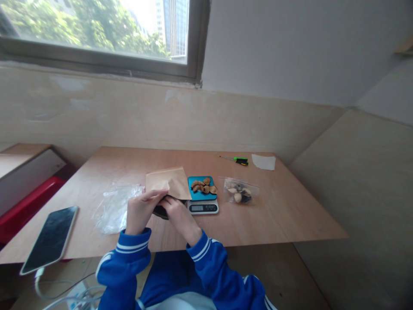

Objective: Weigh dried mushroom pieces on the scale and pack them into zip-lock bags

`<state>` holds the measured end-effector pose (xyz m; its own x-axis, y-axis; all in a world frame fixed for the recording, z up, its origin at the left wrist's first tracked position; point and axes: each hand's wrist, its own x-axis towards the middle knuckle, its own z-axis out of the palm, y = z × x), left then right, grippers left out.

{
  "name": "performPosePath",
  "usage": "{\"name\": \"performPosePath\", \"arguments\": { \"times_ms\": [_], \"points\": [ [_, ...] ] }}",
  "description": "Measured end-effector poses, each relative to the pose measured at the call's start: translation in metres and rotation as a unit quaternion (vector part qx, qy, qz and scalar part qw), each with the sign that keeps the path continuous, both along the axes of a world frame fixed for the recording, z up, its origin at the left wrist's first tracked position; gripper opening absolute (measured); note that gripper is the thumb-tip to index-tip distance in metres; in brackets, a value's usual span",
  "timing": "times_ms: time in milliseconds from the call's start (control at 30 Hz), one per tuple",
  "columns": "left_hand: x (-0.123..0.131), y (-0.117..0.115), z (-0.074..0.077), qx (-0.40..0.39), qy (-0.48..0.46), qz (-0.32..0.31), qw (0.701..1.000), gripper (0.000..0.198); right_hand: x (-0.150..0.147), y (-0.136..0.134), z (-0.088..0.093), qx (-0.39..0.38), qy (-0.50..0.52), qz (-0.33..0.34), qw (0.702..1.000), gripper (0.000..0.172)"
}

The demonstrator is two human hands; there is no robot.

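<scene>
A flat brown kraft paper bag (pixel 169 181) is between my hands, tilted over the table. My left hand (pixel 142 211) pinches its near edge between thumb and fingers. My right hand (pixel 180 216) is closed at the same edge, just right of the left; its fingertips are partly hidden. Below my hands shows a dark, rounded thing (pixel 160 212), mostly covered, whose kind I cannot tell. Right beside the bag, a digital kitchen scale (pixel 202 208) with a blue top carries several brown, curved dried pieces (pixel 204 186).
A clear zip bag (pixel 241 191) with pale and dark pieces lies right of the scale. Behind are screwdrivers (pixel 237 160) and white paper (pixel 263 162). Crumpled clear plastic (pixel 112 209) lies left, and a cabled tablet (pixel 51 239) sits at the table's (pixel 274 219) left edge.
</scene>
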<state>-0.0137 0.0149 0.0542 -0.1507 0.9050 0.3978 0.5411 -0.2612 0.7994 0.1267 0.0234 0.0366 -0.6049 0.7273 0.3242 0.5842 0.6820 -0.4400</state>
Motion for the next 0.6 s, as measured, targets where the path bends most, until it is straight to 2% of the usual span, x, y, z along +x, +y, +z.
{"name": "performPosePath", "arguments": {
  "times_ms": [333,600],
  "points": [
    [0.0013,0.0008,-0.0033,0.009,0.019,0.006,1.0,0.021,-0.0006,0.0027,-0.0047,-0.025,-0.021,-0.045,0.998,0.043],
    [0.0022,0.0017,-0.0064,0.003,0.025,0.001,1.0,0.021,0.0022,0.0046,-0.0072,-0.007,-0.042,-0.049,0.998,0.026]
  ]
}}
